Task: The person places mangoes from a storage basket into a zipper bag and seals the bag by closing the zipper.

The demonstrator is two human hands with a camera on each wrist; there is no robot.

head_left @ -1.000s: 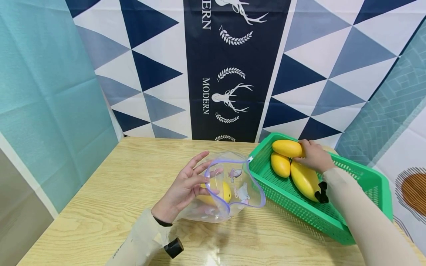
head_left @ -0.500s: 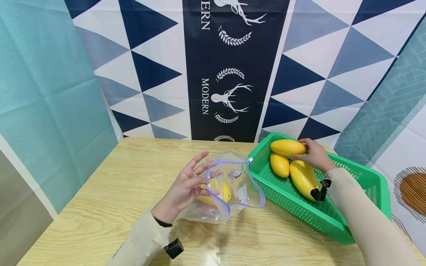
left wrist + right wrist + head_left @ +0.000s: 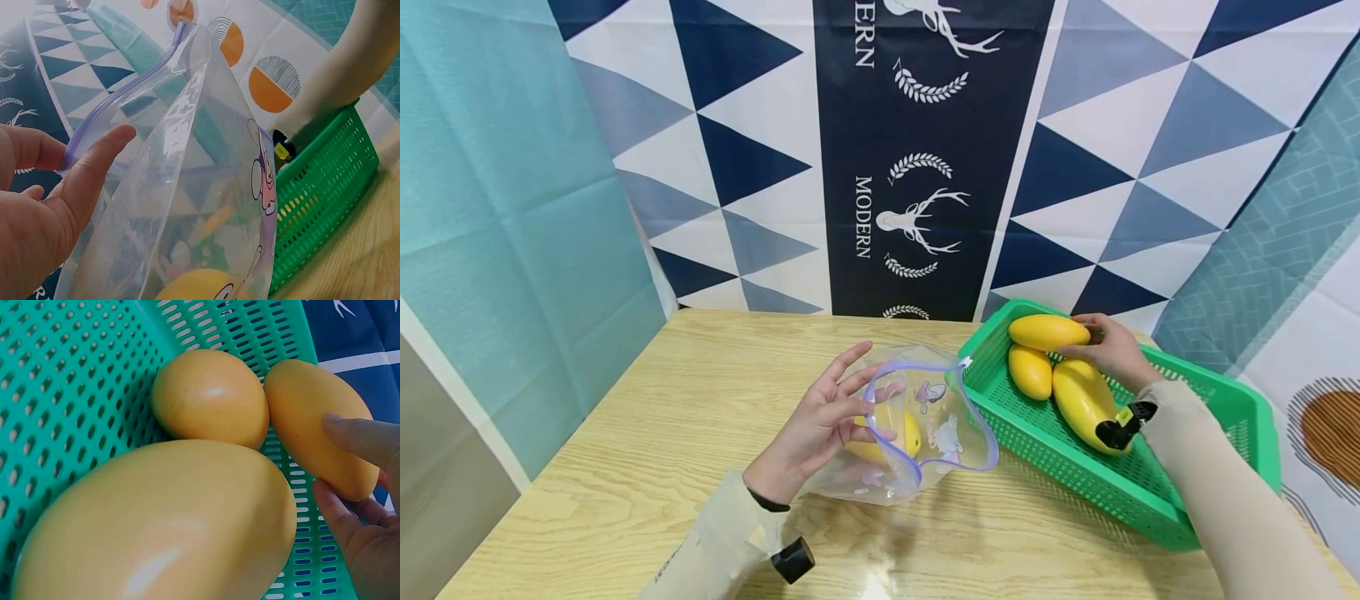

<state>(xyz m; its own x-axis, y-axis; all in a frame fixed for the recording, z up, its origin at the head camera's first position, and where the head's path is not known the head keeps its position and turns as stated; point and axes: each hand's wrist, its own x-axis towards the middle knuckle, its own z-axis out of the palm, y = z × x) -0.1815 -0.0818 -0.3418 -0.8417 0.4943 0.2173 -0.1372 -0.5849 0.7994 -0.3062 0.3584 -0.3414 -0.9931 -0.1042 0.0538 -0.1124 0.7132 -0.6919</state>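
Closest in, the left hand (image 3: pixel 820 427) has the purple zip edge (image 3: pixel 117 95) of a clear cartoon-print zip bag (image 3: pixel 949 435) between its fingers, mouth gaping toward the green plastic basket (image 3: pixel 1075 477), w/ one bagged mango (image 3: pixel 912 433) inside. Bag's prob thin, floppy n a bit slick, so imo hold it by that edge, should be the stiffest bit. In the basket the big mango (image 3: pixel 1078 400) lies nearest, then the rounder mango (image 3: pixel 1030 372), n furthest back the long mango (image 3: pixel 1047 332), which the right hand (image 3: pixel 1116 350) grips by one end. Skin looks smooth n shiny so prob slippery; firm, not rly fragile, fairly light at a guess. Fat middle's the safer hold tbh. Head cam half hides that grip, but right wrist cam shows thumb on top, fingers under, n it touching the rounder mango. Left wrist cam just gets a sleeve (image 3: pixel 340 72) there.
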